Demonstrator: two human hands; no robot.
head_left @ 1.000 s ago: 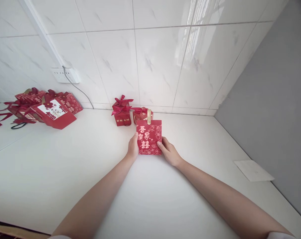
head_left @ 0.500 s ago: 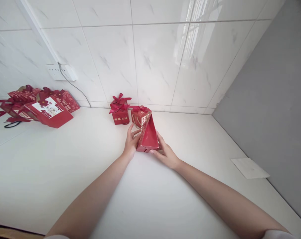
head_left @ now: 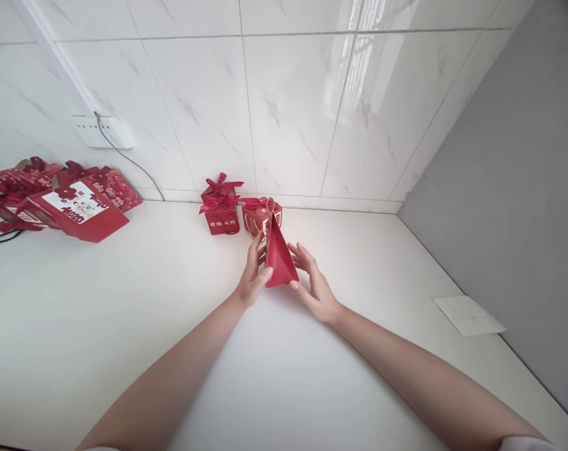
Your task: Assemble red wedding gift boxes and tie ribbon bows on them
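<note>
A small red paper gift bag (head_left: 279, 257) stands on the white counter (head_left: 171, 326), turned so I see its plain narrow side and its gold handle at the top. My left hand (head_left: 253, 275) presses against its left face with thumb and fingers. My right hand (head_left: 312, 282) touches its right face, fingers stretched and slightly spread. Both hands hold the bag between them.
Two small red boxes with ribbon bows (head_left: 220, 207) (head_left: 258, 213) stand just behind the bag by the tiled wall. A pile of red gift bags (head_left: 63, 200) lies at the far left under a wall socket (head_left: 100, 131). A white paper sheet (head_left: 467, 313) lies at the right by a grey panel.
The bag has been turned from its printed front facing me to its narrow side. Both hands shifted from its lower corners to its two broad faces.
</note>
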